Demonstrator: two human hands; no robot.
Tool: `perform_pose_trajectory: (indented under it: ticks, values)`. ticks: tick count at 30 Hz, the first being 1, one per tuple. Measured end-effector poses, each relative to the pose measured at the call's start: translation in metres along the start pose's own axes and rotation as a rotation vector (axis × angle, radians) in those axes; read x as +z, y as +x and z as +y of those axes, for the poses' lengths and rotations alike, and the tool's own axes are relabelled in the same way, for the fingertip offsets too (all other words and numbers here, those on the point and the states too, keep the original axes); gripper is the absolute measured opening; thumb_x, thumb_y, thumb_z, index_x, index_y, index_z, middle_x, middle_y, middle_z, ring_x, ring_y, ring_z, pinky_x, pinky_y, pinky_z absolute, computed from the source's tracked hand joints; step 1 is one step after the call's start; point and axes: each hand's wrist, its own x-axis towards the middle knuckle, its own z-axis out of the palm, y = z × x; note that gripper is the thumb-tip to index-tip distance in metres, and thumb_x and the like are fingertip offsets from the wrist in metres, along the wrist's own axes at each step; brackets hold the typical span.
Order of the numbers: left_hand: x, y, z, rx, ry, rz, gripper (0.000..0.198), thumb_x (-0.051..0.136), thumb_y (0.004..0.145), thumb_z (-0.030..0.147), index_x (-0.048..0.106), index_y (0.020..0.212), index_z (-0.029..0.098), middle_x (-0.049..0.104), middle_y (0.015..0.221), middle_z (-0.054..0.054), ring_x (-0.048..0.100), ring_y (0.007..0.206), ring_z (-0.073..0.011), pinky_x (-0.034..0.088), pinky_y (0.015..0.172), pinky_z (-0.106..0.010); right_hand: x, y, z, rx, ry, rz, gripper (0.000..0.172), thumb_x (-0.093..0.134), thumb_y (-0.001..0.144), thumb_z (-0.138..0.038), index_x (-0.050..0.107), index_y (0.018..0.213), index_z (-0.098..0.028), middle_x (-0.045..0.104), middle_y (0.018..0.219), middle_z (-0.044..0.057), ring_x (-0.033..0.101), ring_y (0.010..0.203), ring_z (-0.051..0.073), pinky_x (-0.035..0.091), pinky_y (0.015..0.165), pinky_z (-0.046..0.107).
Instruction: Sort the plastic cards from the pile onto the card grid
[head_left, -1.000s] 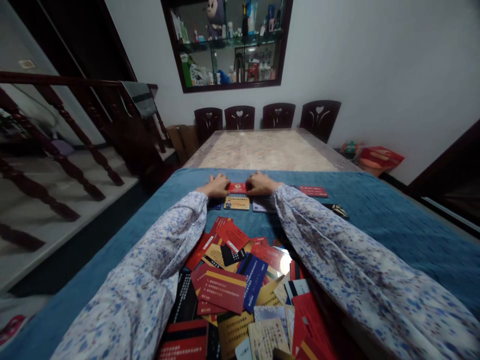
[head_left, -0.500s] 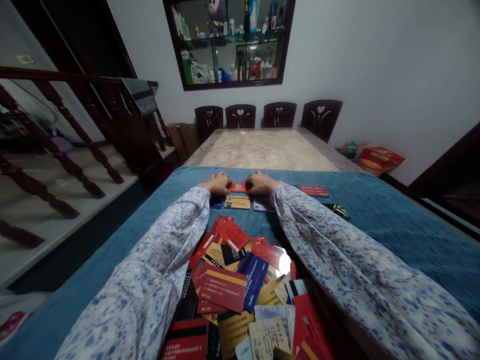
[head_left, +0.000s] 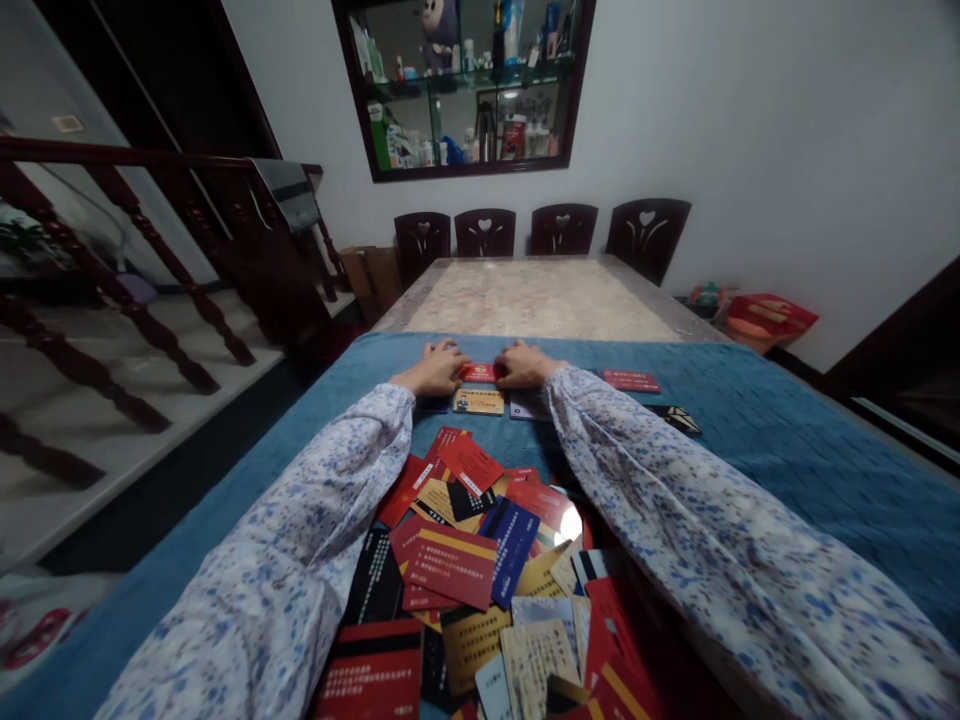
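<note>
A small red card [head_left: 478, 373] lies on the blue cloth between my two hands. My left hand [head_left: 437, 370] has its fingers curled at the card's left end. My right hand [head_left: 523, 366] is bent over the right end, its fingertips partly hidden. Just nearer to me is a yellow card [head_left: 478, 402] with a figure printed on it. Beside it, a pale card [head_left: 529, 405] is partly covered by my right wrist. A dark card [head_left: 433, 404] shows under my left wrist.
Between my forearms is a heap of mixed cards [head_left: 457, 565], red, gold, black and blue. Farther right lie another red card [head_left: 631, 381] and a black card [head_left: 675, 419]. The blue cloth [head_left: 750, 440] covers the table's near part. Several chairs [head_left: 564, 230] stand behind the table.
Both hands stay at the red card's ends. My left hand has shifted slightly, its fingers a little more raised. The view has moved slightly; the cards keep their places.
</note>
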Motion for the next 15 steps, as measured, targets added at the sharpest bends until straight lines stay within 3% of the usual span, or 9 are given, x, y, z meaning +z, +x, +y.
perform_pose_trajectory:
  ticks: [9, 15]
  values:
    - [-0.006, -0.044, -0.002, 0.019, -0.104, 0.074, 0.040, 0.059, 0.090, 0.020, 0.070, 0.129, 0.022, 0.061, 0.144, -0.014, 0.032, 0.148, -0.0389, 0.028, 0.117, -0.061, 0.000, -0.012, 0.000, -0.036, -0.017, 0.113, 0.045, 0.056, 0.094, -0.039, 0.071, 0.131, -0.017, 0.062, 0.139, 0.020, 0.046, 0.130, 0.038, 0.045, 0.097, 0.049]
    - [-0.004, -0.079, 0.008, 0.019, -0.156, 0.096, 0.043, 0.060, 0.091, 0.022, 0.068, 0.133, 0.023, 0.060, 0.146, -0.012, 0.034, 0.148, -0.0379, 0.030, 0.117, -0.060, -0.012, -0.038, -0.010, -0.060, -0.014, 0.168, 0.042, 0.057, 0.096, -0.031, 0.070, 0.134, -0.020, 0.065, 0.136, 0.019, 0.047, 0.127, 0.036, 0.041, 0.096, 0.045]
